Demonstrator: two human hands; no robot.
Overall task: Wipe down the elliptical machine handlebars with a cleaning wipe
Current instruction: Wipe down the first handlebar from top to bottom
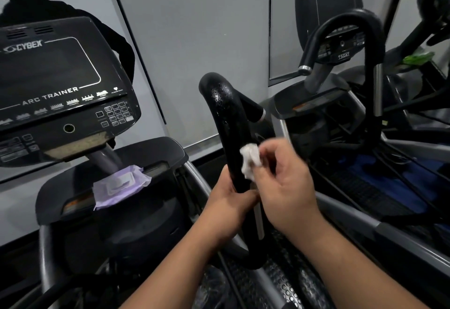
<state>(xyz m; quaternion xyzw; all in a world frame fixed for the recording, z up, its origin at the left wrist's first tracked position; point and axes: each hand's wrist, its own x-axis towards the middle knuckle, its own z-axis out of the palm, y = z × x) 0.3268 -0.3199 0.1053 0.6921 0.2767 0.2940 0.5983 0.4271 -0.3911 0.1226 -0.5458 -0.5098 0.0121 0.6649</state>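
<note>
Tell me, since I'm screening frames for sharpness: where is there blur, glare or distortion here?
Head view: the right hand holding the wipe is motion-blurred; wet glare shines on the handlebar; wide-angle distortion tilts the wall panel seams; the console lettering stays readable.

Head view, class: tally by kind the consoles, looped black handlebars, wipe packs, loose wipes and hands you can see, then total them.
Consoles: 2, near, far
Looped handlebars: 2, near, far
Wipe packs: 1
Loose wipes: 1
Hands: 2, left hand, right hand
Total: 8

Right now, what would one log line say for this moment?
left hand: grips handlebar | right hand: presses wipe on bar | upper bar: wet sheen | wipe pack: on console shelf
</note>
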